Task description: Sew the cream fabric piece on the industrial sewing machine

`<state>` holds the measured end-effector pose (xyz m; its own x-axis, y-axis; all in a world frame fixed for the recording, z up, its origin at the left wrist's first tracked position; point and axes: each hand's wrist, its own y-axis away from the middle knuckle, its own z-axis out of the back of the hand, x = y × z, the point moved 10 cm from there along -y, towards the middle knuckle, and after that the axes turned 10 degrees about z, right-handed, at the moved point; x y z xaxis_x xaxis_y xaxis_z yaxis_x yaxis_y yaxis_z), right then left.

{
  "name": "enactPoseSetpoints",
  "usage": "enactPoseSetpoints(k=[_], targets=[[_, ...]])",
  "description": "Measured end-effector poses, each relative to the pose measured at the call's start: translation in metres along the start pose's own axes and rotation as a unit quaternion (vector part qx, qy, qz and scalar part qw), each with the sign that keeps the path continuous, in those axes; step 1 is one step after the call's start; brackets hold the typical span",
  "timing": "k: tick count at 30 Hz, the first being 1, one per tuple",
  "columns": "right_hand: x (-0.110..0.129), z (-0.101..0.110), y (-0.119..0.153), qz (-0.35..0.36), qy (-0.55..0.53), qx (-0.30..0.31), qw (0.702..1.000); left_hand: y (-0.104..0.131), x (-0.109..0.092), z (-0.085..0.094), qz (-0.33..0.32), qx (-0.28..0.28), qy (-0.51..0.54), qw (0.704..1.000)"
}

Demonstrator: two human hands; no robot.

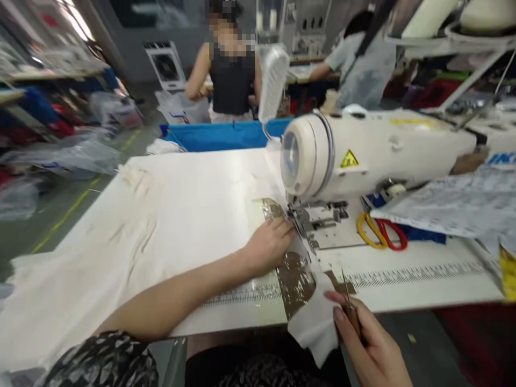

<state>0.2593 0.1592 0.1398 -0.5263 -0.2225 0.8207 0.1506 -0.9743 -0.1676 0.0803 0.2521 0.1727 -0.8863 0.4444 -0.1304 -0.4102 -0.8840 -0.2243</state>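
Behind the surface point(403, 279) stands a blue bin point(217, 135), and a heap of white cloth point(163, 146) shows at its left rim (what lies deeper inside cannot be seen). On the surface a large sheet of cream fabric point(161, 215) spreads from the left edge to the sewing machine point(363, 153), whose head lies across the right half. The left hand point(268, 244) lies flat on the fabric just beside the presser foot point(300, 217), palm down, fingers held close together and pointing toward the needle, the forearm running back toward the lower left. It grips nothing; it only presses the cloth down. The right hand point(371, 344) is at the near edge, low in the picture, fingers curled around a thin pointed tool point(350, 303) that stands nearly upright, tip upward, while the thumb and forefinger also pinch the fabric's end point(316, 322), which hangs off the front edge. A shiny brown plate point(294, 277) shows between the two hands. Scissors point(381, 232) with yellow and red handles lie to the right of the foot, beside printed fabric point(455, 204). Two other people stand at work beyond the bin.
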Motion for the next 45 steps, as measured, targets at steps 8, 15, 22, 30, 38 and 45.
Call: enactPoseSetpoints(k=[8,15,22,30,38,45], targets=[[0.023,-0.010,0.002,-0.043,-0.074,0.000,0.996,0.003,-0.004,0.019,-0.041,-0.063,-0.015,0.997],[0.021,-0.014,-0.005,-0.019,-0.067,0.045,0.997,-0.002,0.000,0.025,-0.016,-0.059,-0.018,0.998],[0.034,-0.014,-0.019,0.013,-0.017,0.051,0.998,-0.002,0.003,0.034,-0.037,-0.079,0.032,0.996],[0.047,-0.013,-0.032,0.059,0.035,0.038,0.997,-0.003,0.003,0.031,-0.056,-0.058,0.037,0.996],[0.075,-0.010,-0.050,0.193,0.163,0.005,0.967,-0.002,0.008,0.036,-0.048,-0.110,0.058,0.991],[0.083,-0.015,-0.061,0.229,0.217,-0.014,0.949,-0.001,0.007,0.034,-0.076,-0.098,0.076,0.989]])
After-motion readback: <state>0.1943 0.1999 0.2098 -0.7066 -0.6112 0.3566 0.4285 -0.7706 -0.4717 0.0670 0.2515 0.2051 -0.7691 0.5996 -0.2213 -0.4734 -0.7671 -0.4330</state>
